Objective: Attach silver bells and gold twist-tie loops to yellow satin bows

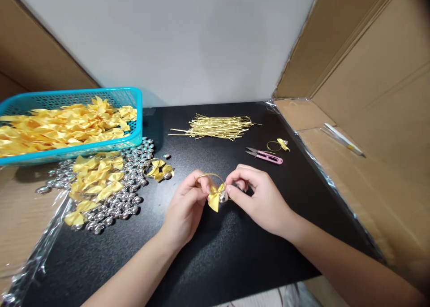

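Observation:
My left hand (187, 204) pinches a yellow ribbon bow (214, 199) and the gold wire tie (212, 174) that arches above it in a loop. Beside the bow hangs a shiny silver bell (223, 196). From the right, my right hand (258, 198) closes thumb and forefinger at the bell and the wire's end; the exact grip is partly hidden by the fingers. Both hands are held over the black tabletop (215, 262). To their left lie finished-looking loops with bows and bells (158, 169).
A blue basket (70, 151) of yellow bows stands at the left. Loose silver bells (114, 208) and bows (97, 175) lie before it. Gold wires (220, 127) are piled at the back. Pink thread snips (268, 157) and another bow loop (282, 144) lie right; a white cutter (342, 139) rests on cardboard.

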A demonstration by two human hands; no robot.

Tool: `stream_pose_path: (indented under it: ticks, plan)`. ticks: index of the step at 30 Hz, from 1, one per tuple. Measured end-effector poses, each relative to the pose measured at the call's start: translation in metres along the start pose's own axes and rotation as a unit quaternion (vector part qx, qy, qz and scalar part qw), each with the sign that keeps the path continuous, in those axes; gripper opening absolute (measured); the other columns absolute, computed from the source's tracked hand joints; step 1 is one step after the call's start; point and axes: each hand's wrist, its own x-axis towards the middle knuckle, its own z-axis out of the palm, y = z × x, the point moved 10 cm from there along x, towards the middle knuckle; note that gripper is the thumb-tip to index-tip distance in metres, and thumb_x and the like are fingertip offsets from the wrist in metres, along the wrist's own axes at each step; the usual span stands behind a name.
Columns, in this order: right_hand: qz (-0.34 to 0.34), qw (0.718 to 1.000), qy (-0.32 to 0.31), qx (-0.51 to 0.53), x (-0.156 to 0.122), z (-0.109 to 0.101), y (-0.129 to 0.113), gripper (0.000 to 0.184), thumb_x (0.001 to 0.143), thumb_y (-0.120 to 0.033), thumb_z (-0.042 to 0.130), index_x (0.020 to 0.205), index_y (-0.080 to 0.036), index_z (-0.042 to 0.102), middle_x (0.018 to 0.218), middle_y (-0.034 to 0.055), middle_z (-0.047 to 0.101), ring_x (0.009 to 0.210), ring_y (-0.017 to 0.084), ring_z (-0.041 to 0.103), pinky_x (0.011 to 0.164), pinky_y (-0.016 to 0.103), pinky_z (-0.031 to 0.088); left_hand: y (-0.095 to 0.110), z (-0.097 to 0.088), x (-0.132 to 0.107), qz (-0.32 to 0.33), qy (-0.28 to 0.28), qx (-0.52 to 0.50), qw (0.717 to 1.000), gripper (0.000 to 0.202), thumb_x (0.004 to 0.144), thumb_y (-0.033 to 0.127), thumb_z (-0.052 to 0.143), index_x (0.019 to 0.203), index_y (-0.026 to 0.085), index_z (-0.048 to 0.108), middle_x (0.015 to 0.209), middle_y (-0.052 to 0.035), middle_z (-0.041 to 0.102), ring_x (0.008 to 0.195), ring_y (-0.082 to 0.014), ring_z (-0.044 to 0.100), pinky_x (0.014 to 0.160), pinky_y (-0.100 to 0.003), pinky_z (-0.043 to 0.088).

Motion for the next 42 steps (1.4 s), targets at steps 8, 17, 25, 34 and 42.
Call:
stream_pose_path:
  ticks: [8, 17, 25, 34, 42]
  plan:
    - [-0.019, 0.999, 0.018, -0.020, -0.002, -0.002, -0.006, 0.013, 0.073, -0.008, 0.064, 0.064, -0.017, 0.067, 0.059, -0.0040, 0.051, 0.056, 0.010, 0.043, 0.054, 0.024, 0.036, -0.002, 0.004, 0.000, 0.000, -0.021, -0.028, 0.999, 0.012, 0.067, 0.010, 0.060, 0.061, 0.019, 0.056, 0.060, -0.0003, 0.056, 0.063, -0.0152, 0.052, 0.059, -0.025, 0.043]
    - [-0.170, 0.976, 0.075, -0.110, -0.013, -0.005, -0.033, 0.011, 0.076, -0.008, 0.066, 0.069, -0.016, 0.069, 0.058, -0.0021, 0.054, 0.057, 0.012, 0.046, 0.061, 0.029, 0.038, 0.005, 0.002, 0.002, 0.040, -0.032, -0.012, 0.999, 0.013, 0.077, 0.011, 0.060, 0.067, 0.020, 0.060, 0.064, 0.0006, 0.060, 0.065, -0.0132, 0.055, 0.063, -0.022, 0.044]
    - [-0.140, 0.981, 0.089, -0.097, -0.011, -0.007, -0.027, 0.011, 0.075, -0.009, 0.069, 0.068, -0.016, 0.070, 0.056, -0.0040, 0.047, 0.057, 0.012, 0.044, 0.060, 0.028, 0.036, 0.016, 0.001, -0.002, 0.120, -0.058, 0.073, 0.988, 0.014, 0.086, 0.015, 0.061, 0.074, 0.020, 0.064, 0.072, 0.0018, 0.061, 0.071, -0.0120, 0.056, 0.069, -0.021, 0.046]
    - [-0.051, 0.998, 0.034, -0.006, -0.004, -0.004, -0.011, 0.013, 0.069, -0.004, 0.071, 0.065, -0.016, 0.068, 0.058, -0.0049, 0.048, 0.059, 0.011, 0.044, 0.058, 0.024, 0.037, 0.032, 0.009, -0.010, 0.214, -0.121, 0.234, 0.941, 0.018, 0.092, 0.012, 0.053, 0.082, 0.022, 0.063, 0.077, 0.0010, 0.065, 0.074, -0.0136, 0.060, 0.071, -0.025, 0.047]
    - [-0.106, 0.990, 0.050, -0.076, -0.005, -0.007, -0.020, 0.013, 0.072, -0.005, 0.067, 0.066, -0.016, 0.064, 0.061, -0.0041, 0.053, 0.061, 0.012, 0.044, 0.065, 0.029, 0.037, 0.028, 0.008, -0.005, 0.154, -0.077, 0.317, 0.933, 0.012, 0.091, 0.016, 0.056, 0.086, 0.022, 0.065, 0.077, 0.0020, 0.063, 0.069, -0.0105, 0.057, 0.063, -0.019, 0.046]
